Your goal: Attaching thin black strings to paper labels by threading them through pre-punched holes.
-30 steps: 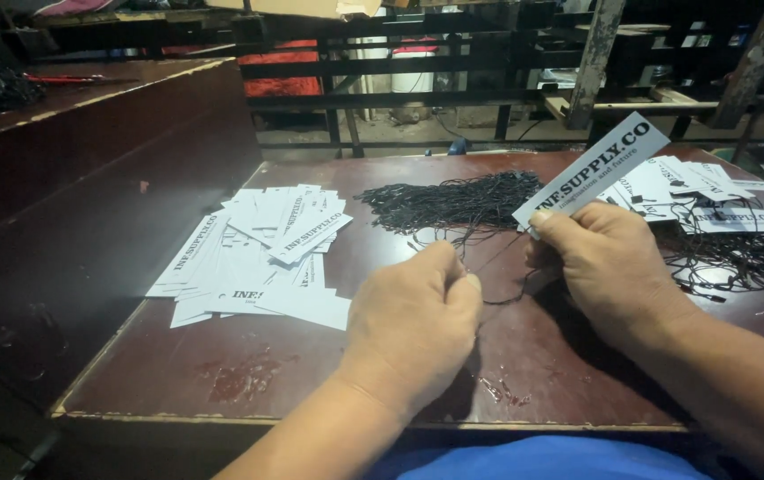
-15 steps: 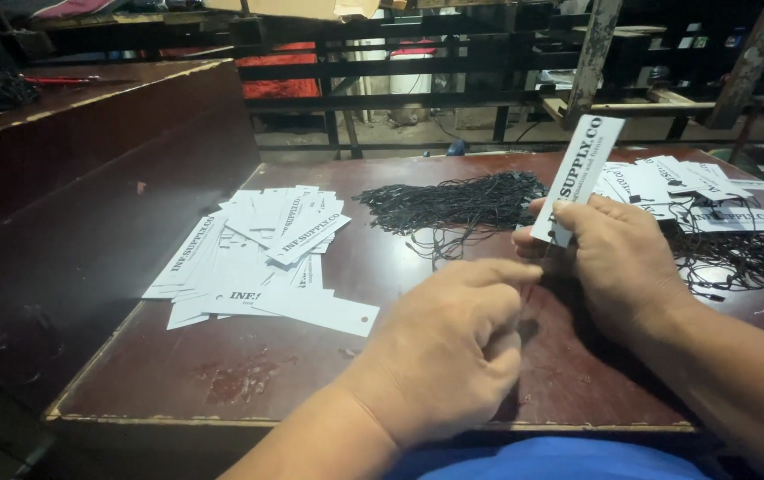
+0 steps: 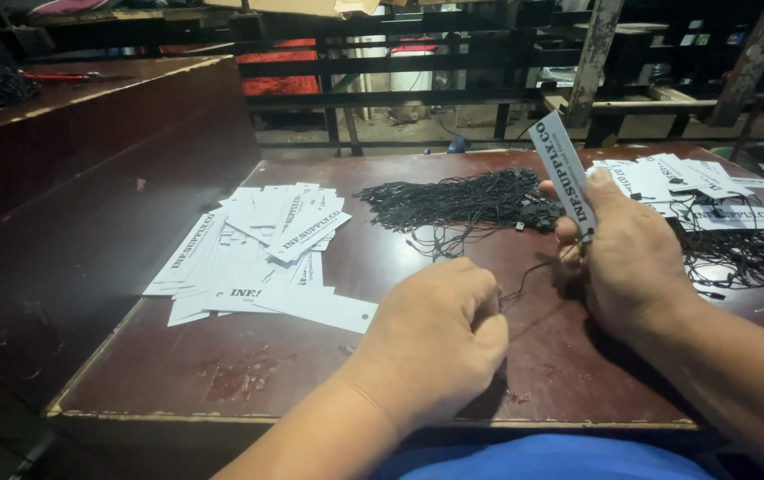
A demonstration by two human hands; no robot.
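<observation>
— while the right hand [image 3: 635, 258] stands over the dark red table [image 3: 266, 373], what has it got?

— a white paper tag [image 3: 563, 172], long and narrow with black print, pinched at its lower end between thumb and fingers. the tag stands nearly upright, tilted a little to the left, well clear of the table top.

— and the left hand [image 3: 440, 342]?

— curled into a loose fist near the front edge, fingers closed on a thin black string [image 3: 533, 271]. the string runs from that fist up and right to the bottom of the tag, by the right hand's fingers. whether it already passes through the tag i cannot tell.

— where do the rest of the tags lie?

— a spread pile of white tags [image 3: 253, 249] sits on the left half of the table, one tag sticking out toward the left hand. a second pile of tags with strings [image 3: 675, 182] lies at the far right, behind the right hand, black loops trailing off it.

— and the strings?

— a heap of black strings [image 3: 458, 200] lies at the middle back of the table, between the two piles.

— anything beyond?

— dark wooden rails [image 3: 382, 67] behind the table.
</observation>
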